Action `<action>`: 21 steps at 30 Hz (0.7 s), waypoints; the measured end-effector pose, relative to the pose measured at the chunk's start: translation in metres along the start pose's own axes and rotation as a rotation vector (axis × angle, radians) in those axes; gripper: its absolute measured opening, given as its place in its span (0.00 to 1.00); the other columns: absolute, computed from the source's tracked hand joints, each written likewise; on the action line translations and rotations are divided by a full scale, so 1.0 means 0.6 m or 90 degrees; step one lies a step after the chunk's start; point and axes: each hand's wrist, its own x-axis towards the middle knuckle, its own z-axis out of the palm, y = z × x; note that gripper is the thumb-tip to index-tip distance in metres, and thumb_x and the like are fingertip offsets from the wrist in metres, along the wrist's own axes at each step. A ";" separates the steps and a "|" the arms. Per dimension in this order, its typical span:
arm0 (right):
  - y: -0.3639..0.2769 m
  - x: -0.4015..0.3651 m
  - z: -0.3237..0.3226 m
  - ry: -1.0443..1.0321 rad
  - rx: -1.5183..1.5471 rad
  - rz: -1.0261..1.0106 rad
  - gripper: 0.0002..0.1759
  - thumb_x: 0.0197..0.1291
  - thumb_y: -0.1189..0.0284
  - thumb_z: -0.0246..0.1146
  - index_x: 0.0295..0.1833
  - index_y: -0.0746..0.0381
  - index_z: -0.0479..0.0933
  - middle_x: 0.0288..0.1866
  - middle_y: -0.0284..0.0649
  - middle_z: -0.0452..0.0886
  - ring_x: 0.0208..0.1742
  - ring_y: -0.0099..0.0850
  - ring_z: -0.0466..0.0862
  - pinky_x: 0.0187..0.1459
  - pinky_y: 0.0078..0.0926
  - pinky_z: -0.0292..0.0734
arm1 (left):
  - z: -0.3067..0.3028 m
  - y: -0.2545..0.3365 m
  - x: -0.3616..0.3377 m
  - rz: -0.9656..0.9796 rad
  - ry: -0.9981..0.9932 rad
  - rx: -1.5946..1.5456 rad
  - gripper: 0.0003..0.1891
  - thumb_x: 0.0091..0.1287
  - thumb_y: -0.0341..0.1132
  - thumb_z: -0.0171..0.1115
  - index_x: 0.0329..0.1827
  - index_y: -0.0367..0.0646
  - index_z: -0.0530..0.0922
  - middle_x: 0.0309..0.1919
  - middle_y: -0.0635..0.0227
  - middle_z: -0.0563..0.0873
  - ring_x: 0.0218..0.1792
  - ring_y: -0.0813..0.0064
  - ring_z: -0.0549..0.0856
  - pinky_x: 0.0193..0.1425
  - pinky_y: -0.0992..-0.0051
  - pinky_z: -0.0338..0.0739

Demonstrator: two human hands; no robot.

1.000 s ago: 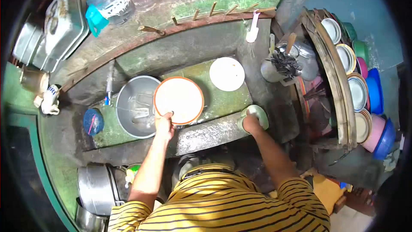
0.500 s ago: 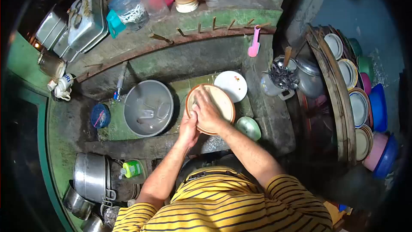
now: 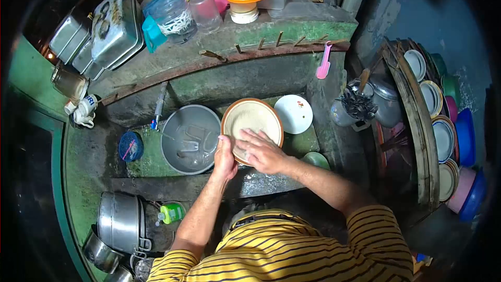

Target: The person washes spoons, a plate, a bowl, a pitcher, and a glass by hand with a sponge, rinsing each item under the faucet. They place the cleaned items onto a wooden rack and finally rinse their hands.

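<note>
A cream plate with a brown rim (image 3: 255, 116) is tilted over the sink. My left hand (image 3: 225, 160) grips its lower left edge, thumb over the rim. Flat across the plate's lower face lies my right hand (image 3: 262, 152), fingers stretched out and slightly apart. To the right, a white plate (image 3: 293, 115) with small reddish marks rests in the sink. A pale green bowl (image 3: 317, 160) is partly hidden behind my right forearm. Left of my hands stands a grey basin (image 3: 169, 152) holding water and glassy-looking items I cannot make out clearly.
A tap (image 3: 159, 107) runs a thin stream into the basin. Beside it sits a round blue container (image 3: 130, 147). Large pots (image 3: 119, 218) and a green bottle (image 3: 172, 212) stand at lower left. A wooden rack (image 3: 412, 125) of dishes is on the right.
My right hand has slid from the plate's upper left down to its lower part. The view has shifted, so the surroundings sit lower and further right.
</note>
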 end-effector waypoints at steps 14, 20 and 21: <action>0.007 0.041 0.025 0.033 0.044 -0.050 0.31 0.64 0.68 0.59 0.72 0.61 0.66 0.79 0.53 0.57 0.81 0.50 0.54 0.76 0.56 0.49 | -0.028 0.043 -0.006 0.095 0.005 -0.004 0.31 0.79 0.54 0.42 0.75 0.42 0.58 0.65 0.58 0.73 0.66 0.64 0.74 0.66 0.62 0.75; 0.022 0.128 0.044 0.308 -0.031 0.067 0.37 0.65 0.71 0.56 0.78 0.65 0.54 0.80 0.64 0.47 0.80 0.62 0.48 0.78 0.53 0.47 | -0.013 -0.006 -0.002 0.140 -0.055 0.144 0.32 0.78 0.51 0.48 0.78 0.45 0.56 0.72 0.62 0.68 0.72 0.68 0.65 0.76 0.65 0.58; -0.013 0.130 0.055 0.307 0.143 0.007 0.35 0.65 0.73 0.55 0.76 0.66 0.57 0.79 0.62 0.49 0.80 0.60 0.50 0.79 0.50 0.46 | -0.014 -0.001 0.007 0.156 -0.067 0.090 0.33 0.78 0.53 0.46 0.79 0.44 0.55 0.73 0.61 0.66 0.73 0.67 0.64 0.76 0.65 0.59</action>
